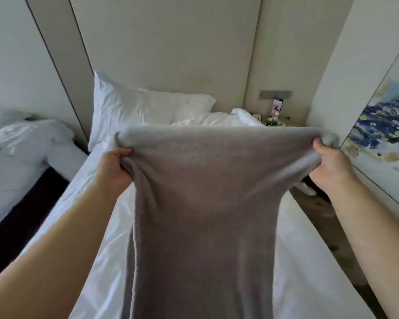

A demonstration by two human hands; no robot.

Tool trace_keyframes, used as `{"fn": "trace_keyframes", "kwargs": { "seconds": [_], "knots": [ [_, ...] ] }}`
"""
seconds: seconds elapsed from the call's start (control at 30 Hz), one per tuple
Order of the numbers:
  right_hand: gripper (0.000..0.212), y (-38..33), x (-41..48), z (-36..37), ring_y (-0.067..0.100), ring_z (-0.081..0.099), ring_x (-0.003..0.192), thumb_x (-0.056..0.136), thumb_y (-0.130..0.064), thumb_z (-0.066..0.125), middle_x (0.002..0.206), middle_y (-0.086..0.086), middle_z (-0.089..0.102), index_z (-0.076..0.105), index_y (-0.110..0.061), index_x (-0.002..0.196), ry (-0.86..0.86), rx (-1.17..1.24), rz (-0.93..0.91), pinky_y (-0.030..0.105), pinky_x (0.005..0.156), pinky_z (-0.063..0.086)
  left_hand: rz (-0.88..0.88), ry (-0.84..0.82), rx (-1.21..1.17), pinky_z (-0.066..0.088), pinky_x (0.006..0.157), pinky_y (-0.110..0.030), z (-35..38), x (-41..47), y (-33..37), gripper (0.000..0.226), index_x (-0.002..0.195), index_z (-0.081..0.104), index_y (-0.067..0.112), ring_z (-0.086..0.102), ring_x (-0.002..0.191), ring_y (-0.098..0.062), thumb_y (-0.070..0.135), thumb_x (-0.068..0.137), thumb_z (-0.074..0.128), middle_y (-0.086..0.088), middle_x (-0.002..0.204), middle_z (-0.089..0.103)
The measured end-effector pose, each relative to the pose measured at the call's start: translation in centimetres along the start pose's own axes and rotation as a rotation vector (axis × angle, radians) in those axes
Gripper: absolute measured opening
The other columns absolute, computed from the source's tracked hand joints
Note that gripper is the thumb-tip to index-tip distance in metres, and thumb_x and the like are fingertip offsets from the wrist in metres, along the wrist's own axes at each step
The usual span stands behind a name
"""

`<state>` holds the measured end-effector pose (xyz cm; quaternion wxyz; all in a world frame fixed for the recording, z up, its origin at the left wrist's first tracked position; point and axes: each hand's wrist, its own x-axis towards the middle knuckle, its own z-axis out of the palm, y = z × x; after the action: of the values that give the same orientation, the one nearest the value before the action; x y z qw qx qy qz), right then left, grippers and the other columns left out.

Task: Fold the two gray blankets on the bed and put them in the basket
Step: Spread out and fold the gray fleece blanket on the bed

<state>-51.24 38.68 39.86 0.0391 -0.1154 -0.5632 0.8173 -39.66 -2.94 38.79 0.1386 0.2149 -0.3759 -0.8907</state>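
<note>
Gray, soft fleece: the blanket (198, 203) hangs in the air over the bed (309, 261), stretched between both hands and drooping limply below them out of view. The left hand (114, 166) has its fingers curled into a bunched upper corner; the right hand (329, 164) pinches the opposite corner, a tuft poking out above the thumb. It looks light and floppy, not slippery, so it will likely sag wherever unsupported. The corners and top edge seem the best holds for folding. No second blanket or basket is in view.
</note>
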Motion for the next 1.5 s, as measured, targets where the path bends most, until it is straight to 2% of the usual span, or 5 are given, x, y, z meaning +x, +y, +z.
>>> {"fn": "trace_keyframes", "kwargs": {
  "seconds": [0.1,0.6,0.77,1.2,1.5],
  "knots": [
    [0.018,1.3,-0.6,-0.4,0.024,0.065,0.096,0.092,-0.016,0.057,0.101,0.007,0.071,0.065,-0.012,0.108,-0.062,-0.005,0.058,0.040,0.078,0.051,-0.021,-0.082,0.172,0.054,0.083,-0.036,0.0,-2.0,2.1,0.023,0.097,0.065,0.000,0.070,0.079,-0.023,0.005,0.081,0.049,-0.010,0.078,0.071],
    [0.018,32.8,-19.5,-22.3,0.032,0.064,0.059,0.085,0.008,0.051,0.069,0.024,0.063,0.059,0.007,0.069,-0.003,-1.224,1.126,0.045,0.068,0.051,-0.721,-0.311,1.577,0.040,0.051,-0.010,-24.9,-11.6,-24.2,0.045,0.092,0.065,0.032,0.051,0.066,-0.013,-0.004,0.078,0.043,0.000,0.076,0.057],
    [0.041,33.9,-16.5,-17.0,0.039,0.054,0.118,0.088,-0.017,0.054,0.127,0.027,0.056,0.054,0.003,0.124,0.104,-1.583,0.852,0.040,0.098,0.046,-0.740,-0.395,1.578,0.043,0.072,-0.018,-26.4,-12.0,-26.9,0.036,0.083,0.067,0.033,0.062,0.096,-0.015,0.002,0.075,0.050,0.011,0.089,0.064],
    [0.036,44.4,-11.7,2.5,0.031,0.060,0.105,0.084,-0.024,0.061,0.115,0.014,0.062,0.052,-0.005,0.113,-0.329,-1.375,0.489,0.031,0.076,0.046,-0.804,-1.208,1.493,0.039,0.102,-0.030,-22.2,-9.9,-30.2,0.043,0.128,0.054,0.034,0.053,0.113,-0.008,0.046,0.087,0.050,0.011,0.125,0.061],
    [0.038,41.3,-10.0,-10.3,0.038,0.054,0.118,0.097,-0.016,0.043,0.126,0.027,0.058,0.058,0.010,0.120,0.045,-1.501,0.851,0.035,0.085,0.043,-0.581,-0.176,1.458,0.040,0.051,-0.020,-22.1,0.3,-32.4,0.013,0.094,0.062,0.030,0.057,0.065,-0.007,0.026,0.090,0.051,0.008,0.086,0.065]
  ]
}}
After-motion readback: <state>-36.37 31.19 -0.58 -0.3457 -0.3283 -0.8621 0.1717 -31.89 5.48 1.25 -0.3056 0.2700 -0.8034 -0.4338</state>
